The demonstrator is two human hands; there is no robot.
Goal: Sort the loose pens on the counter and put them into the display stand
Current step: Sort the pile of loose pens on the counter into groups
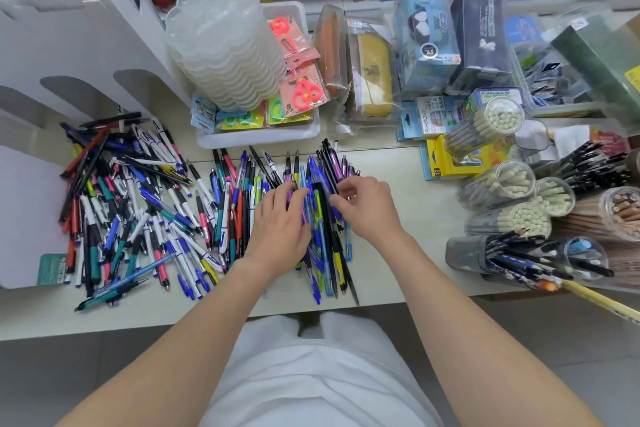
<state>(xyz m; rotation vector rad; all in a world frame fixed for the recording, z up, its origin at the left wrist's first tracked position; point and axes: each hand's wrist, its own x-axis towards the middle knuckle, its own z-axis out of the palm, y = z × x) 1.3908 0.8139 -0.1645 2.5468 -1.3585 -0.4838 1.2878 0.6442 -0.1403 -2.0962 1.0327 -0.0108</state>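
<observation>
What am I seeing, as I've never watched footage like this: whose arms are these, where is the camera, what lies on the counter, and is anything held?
No machine: these are a person's two bare arms, filmed by a camera worn on their head, looking down. On the counter lies a tangled heap of loose pens, and beside it a neater row of pens under the hands. The left hand rests on that row. The right hand curls its fingers at the pens, but whether they grip one is unclear. Behind stand stacked clear cups and a tray of scissors.
</observation>
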